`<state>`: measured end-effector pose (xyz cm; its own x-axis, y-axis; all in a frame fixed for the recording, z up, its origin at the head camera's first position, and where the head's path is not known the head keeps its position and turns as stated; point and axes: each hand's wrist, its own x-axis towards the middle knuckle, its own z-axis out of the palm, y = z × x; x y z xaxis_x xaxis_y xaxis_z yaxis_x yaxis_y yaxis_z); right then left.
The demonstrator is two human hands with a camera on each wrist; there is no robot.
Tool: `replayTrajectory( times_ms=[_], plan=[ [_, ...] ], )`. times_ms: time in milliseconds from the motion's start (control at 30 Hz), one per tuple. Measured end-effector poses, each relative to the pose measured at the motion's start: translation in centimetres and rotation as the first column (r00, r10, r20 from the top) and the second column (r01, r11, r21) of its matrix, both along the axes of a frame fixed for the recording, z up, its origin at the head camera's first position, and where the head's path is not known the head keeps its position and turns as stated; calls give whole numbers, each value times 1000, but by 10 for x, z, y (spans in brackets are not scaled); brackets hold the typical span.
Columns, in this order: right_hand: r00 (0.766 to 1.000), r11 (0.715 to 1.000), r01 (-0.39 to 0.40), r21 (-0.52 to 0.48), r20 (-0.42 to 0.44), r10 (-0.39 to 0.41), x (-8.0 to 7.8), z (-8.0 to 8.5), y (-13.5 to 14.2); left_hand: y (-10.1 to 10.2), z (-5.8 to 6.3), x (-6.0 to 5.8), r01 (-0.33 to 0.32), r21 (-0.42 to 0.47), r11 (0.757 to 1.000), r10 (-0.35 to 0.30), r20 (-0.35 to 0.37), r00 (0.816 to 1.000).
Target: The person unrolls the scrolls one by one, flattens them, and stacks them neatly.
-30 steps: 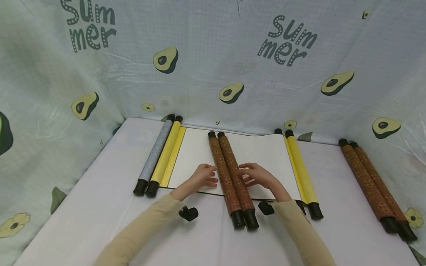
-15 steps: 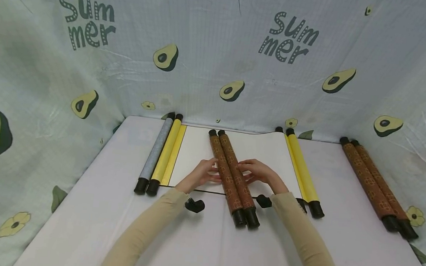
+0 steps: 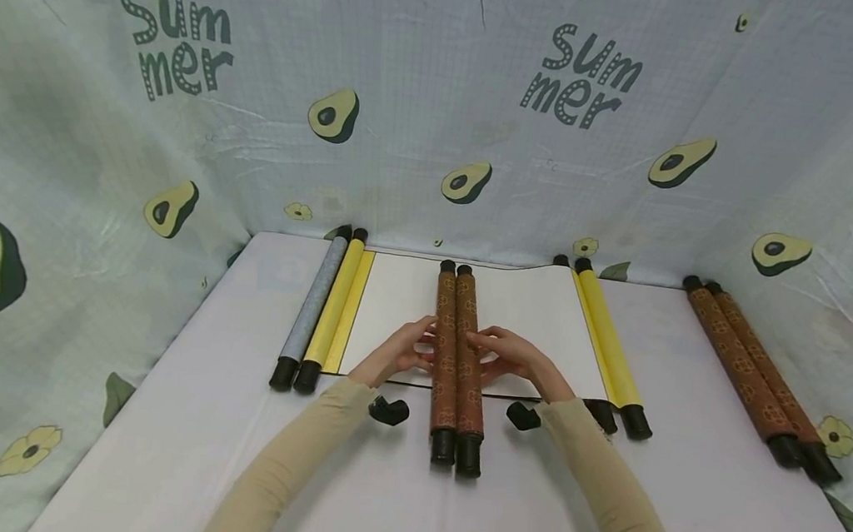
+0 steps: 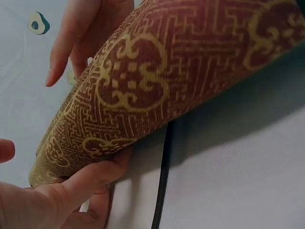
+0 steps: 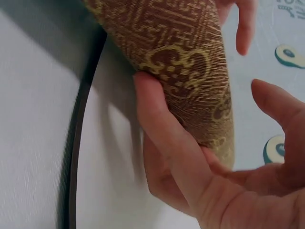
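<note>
A brown patterned scroll, made of a left roll [image 3: 445, 359] and a right roll [image 3: 471, 395] side by side with black ends, lies lengthwise between my hands over a white sheet. My left hand [image 3: 403, 352] holds the left roll from its side; in the left wrist view its fingers [image 4: 95, 179] reach under the cloth. From the other side my right hand [image 3: 513, 358] grips the right roll, and in the right wrist view a finger [image 5: 159, 112] presses on the patterned surface [image 5: 181, 62]. Shadow shows beneath the scroll. Parts of both hands' fingers are hidden behind it.
Under the hands lies an unrolled scroll with a white sheet [image 3: 394, 297] and yellow rolled ends [image 3: 609, 339]. A grey roll [image 3: 314, 299] lies beside its left end. Another pair of brown rolls [image 3: 745, 366] lies at the right. A printed curtain [image 3: 412, 64] encloses the table.
The brown scroll has turned from a slant to nearly straight, its near end swinging left and its far end right. Both hands have closed in on its sides.
</note>
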<state>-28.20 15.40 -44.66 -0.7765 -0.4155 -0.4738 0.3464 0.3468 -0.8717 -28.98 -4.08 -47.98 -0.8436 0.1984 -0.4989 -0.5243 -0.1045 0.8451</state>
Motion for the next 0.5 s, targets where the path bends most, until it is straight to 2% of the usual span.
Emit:
replayTrajectory(
  times_ms=[100,200,267,367,500],
  plan=[
    [998,998,52,31,-32,-51,4,4,-5,-2,31,21,60,8,998,-60,-31,998],
    [995,993,76,90,-78,-69,7,9,-9,-6,46,32,124,33,992,-122,-64,990],
    [992,988,85,131,-104,-72,9,12,-11,-8,50,33,160,39,986,-157,-79,984],
    [990,981,103,163,-116,-85,10,13,-10,-9,48,30,188,37,981,-184,-95,978],
    [986,976,138,170,-118,-119,10,10,-9,-6,38,21,175,-7,985,-175,-106,979]
  ],
)
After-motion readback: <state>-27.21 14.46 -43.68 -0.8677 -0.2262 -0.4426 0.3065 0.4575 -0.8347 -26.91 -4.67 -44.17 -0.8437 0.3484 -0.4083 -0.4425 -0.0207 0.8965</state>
